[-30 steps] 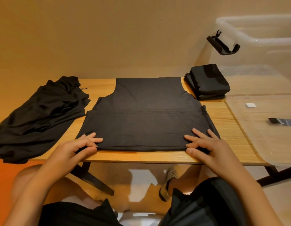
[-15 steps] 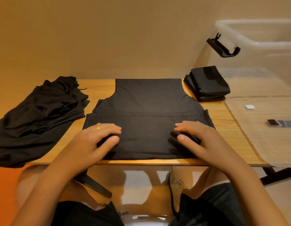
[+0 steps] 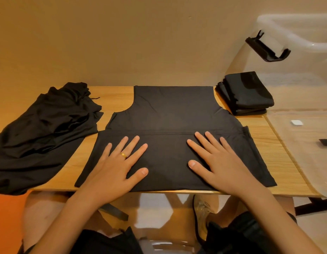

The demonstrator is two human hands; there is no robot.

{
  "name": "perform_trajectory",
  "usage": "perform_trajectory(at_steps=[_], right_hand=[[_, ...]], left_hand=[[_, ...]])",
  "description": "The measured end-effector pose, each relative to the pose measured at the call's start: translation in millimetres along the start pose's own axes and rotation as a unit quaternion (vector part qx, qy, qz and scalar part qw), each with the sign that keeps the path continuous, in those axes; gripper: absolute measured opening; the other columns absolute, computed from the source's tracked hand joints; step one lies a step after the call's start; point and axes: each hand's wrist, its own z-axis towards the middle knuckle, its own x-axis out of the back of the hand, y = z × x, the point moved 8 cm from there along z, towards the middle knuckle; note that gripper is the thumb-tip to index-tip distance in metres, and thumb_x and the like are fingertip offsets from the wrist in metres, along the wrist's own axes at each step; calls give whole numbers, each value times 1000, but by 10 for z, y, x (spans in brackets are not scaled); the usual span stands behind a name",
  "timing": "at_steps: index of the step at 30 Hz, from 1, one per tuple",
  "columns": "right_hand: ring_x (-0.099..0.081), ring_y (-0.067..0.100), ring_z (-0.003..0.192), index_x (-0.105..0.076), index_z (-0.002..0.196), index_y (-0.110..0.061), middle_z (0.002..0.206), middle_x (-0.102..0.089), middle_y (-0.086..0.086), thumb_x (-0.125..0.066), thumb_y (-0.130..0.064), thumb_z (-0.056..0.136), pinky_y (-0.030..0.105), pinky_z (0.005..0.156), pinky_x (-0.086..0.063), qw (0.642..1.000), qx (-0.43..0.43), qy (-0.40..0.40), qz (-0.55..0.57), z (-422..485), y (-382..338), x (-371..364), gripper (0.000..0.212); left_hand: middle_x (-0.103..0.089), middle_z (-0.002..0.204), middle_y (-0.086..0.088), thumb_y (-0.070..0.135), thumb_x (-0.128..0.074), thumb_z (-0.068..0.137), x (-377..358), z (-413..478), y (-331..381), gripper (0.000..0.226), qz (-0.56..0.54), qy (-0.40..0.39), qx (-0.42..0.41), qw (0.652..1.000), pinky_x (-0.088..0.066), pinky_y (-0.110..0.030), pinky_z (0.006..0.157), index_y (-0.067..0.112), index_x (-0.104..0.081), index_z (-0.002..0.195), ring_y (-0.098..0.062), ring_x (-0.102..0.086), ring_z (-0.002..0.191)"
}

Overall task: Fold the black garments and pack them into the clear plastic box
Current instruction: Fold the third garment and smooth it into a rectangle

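One loose pile [image 3: 43, 132] and one folded stack [image 3: 247, 94] flank the garment [image 3: 170, 114].

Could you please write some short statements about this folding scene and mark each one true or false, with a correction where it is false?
1. The left hand and the right hand both lie flat, fingers straight, on the spread black sleeveless garment. True.
2. The crumpled pile of black garments lies to the right of the spread garment. False: it lies to its left, on the wooden table.
3. A gold ring is on the left hand. True.
4. The right hand grips the black latch of the clear plastic box. False: nothing touches the latch; that hand presses the garment.
5. A stack of folded black garments sits at the far right. True.
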Motion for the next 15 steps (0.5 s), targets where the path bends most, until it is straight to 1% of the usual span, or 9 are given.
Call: perform_trajectory(at_steps=[4, 9, 12, 15], right_hand=[[19, 10, 153, 6, 157, -49, 167, 13, -16, -2, -74, 94, 41, 125, 8, 1000, -1, 1, -3, -34, -8, -13, 68], [20, 9, 153, 6, 156, -50, 166, 14, -18, -3, -75, 94, 40, 124, 10, 1000, -4, -4, 3, -97, 52, -17, 68], [23, 7, 151, 8, 155, -51, 164, 18, -20, 2, -77, 89, 38, 124, 12, 999, -36, -8, -4, -148, 253, 10, 71], [22, 7, 152, 8, 153, -54, 165, 16, -20, 4, -80, 86, 37, 124, 10, 995, -95, 3, -2, -280, 588, 62, 72]], left_hand=[[27, 161, 23, 80, 3, 85, -9, -33, 2, 69, 3, 1, 3, 1000, 9, -47, 125, 57, 11, 150, -4, 32, 146], [30, 159, 25, 79, 6, 85, -18, -77, -7, 66, 7, -7, 4, 1000, 10, -45, 125, 60, 14, 148, -1, 35, 144], [27, 159, 27, 81, 4, 84, -12, -76, -49, 68, -3, -6, 10, 1000, 11, -42, 125, 60, 11, 149, -1, 33, 145], [24, 160, 27, 84, 3, 82, 9, -145, -224, 71, -10, 12, 49, 999, 10, -39, 124, 61, 7, 149, -4, 29, 148]])
